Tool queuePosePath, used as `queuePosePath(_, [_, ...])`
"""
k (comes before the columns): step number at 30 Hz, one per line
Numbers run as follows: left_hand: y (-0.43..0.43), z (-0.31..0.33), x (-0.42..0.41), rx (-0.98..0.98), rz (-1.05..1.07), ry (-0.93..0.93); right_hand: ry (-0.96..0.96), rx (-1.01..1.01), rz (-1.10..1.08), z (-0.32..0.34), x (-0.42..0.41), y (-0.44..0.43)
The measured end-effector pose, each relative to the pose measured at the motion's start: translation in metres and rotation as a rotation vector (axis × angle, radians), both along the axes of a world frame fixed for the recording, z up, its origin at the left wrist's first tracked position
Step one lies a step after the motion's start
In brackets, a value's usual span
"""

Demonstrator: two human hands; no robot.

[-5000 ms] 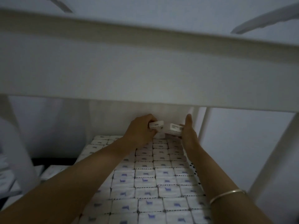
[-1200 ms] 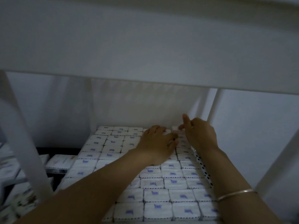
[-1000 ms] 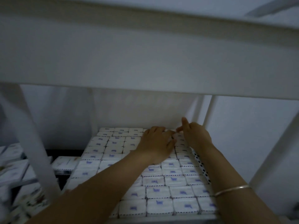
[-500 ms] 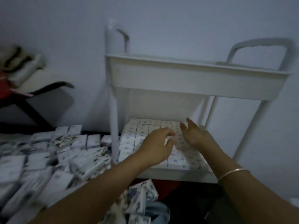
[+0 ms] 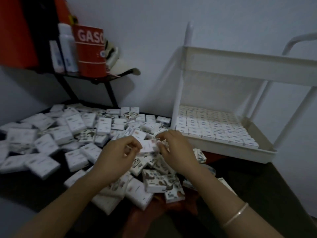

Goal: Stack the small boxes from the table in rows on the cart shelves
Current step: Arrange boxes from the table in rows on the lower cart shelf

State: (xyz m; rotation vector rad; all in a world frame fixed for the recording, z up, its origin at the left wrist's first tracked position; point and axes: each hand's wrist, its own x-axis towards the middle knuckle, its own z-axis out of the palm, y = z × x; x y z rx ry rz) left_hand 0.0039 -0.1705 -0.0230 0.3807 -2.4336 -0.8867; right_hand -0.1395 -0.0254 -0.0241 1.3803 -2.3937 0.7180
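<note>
Pickup: left hand and right hand pinch one small box in curled fingers; next, it likely needs carrying to the cart shelf at two o'clock.

Both hands are positioned above the loose pile of small boxes on the dark table. The left hand and right hand pinch one small white box between them, each at its own edge. The white cart stands to the right. Its lower shelf carries stacked boxes in tight rows. A thin bangle circles the right wrist.
</note>
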Motion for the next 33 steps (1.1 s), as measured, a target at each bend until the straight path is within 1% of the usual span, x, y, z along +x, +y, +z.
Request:
queuePosePath(2, [-0.017,-0.002,0.016,-0.033,0.098,0.024,0.025,0.115,-0.031,-0.002,0.004,-0.014])
queuePosePath(4, [-0.030,-0.005,0.021,-0.074,0.149,0.041,0.002,0.242,-0.082,-0.005,0.003,-0.024])
queuePosePath(5, [-0.035,-0.006,0.020,-0.095,0.165,0.044,-0.030,0.284,-0.105,-0.006,0.002,-0.027])
queuePosePath(7, [-0.045,-0.009,0.014,-0.116,0.189,0.041,-0.076,0.296,-0.122,-0.008,-0.002,-0.030])
queuePosePath(11, [-0.060,-0.012,-0.011,-0.108,0.220,0.009,-0.141,0.215,-0.105,-0.009,-0.005,-0.029])
queuePosePath(15, [-0.064,-0.014,-0.036,-0.083,0.229,-0.076,-0.180,0.107,0.000,-0.005,-0.001,-0.022])
queuePosePath(18, [-0.064,-0.015,-0.046,-0.155,0.237,-0.184,-0.201,0.003,0.065,-0.001,0.003,-0.017])
queuePosePath(20, [-0.065,-0.014,-0.047,-0.177,0.254,-0.201,-0.263,-0.089,0.096,0.001,0.005,-0.012])
queuePosePath(21, [-0.066,-0.013,-0.046,-0.164,0.265,-0.181,-0.302,-0.128,0.107,0.003,0.004,-0.008])
queuePosePath(22, [-0.066,-0.011,-0.045,-0.130,0.277,-0.144,-0.342,-0.159,0.116,0.005,0.003,-0.004])
queuePosePath(24, [-0.061,-0.004,-0.042,-0.004,0.279,-0.027,-0.400,-0.194,0.119,0.010,0.000,0.007])
queuePosePath(25, [-0.056,0.002,-0.042,0.089,0.246,0.034,-0.409,-0.201,0.113,0.013,-0.002,0.012])
queuePosePath(27, [-0.043,0.013,-0.043,0.309,0.108,0.113,-0.393,-0.207,0.094,0.019,-0.006,0.024])
queuePosePath(29, [-0.026,0.021,-0.048,0.465,-0.039,0.117,-0.369,-0.216,0.068,0.024,-0.013,0.040])
queuePosePath(33, [0.015,0.033,-0.070,0.608,-0.239,0.109,-0.359,-0.236,-0.040,0.032,-0.033,0.084])
